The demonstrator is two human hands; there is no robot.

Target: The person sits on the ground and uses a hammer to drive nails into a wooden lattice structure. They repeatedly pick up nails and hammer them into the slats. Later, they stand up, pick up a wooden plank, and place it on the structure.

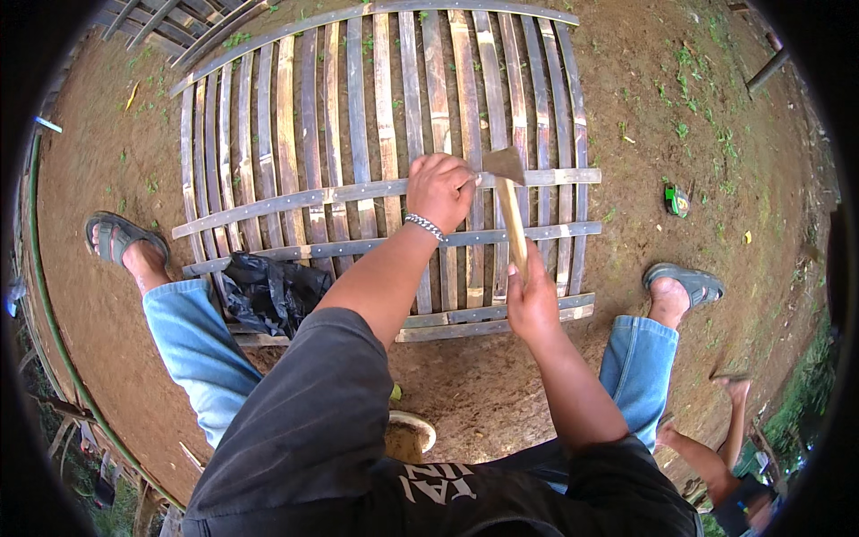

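Observation:
My right hand [534, 300] is wrapped round the pale wooden handle of a small hatchet [514, 219]. Its dark metal head [505, 165] is over a crosswise strip of the slatted bamboo panel [386, 134], just right of my left hand. Resting at that same strip, my left hand [440, 192] has its fingers closed in a pinch; what they hold, if anything, is too small to make out. The panel lies on the ground, long slats side by side under several crosswise strips.
A crumpled black plastic bag [273, 291] lies on the panel's near left corner. My sandalled feet flank the panel. A small green-and-black packet [677, 200] is on the dirt to the right. Another slatted panel [174, 27] stands far left. A person's bare limbs [707, 461] show at lower right.

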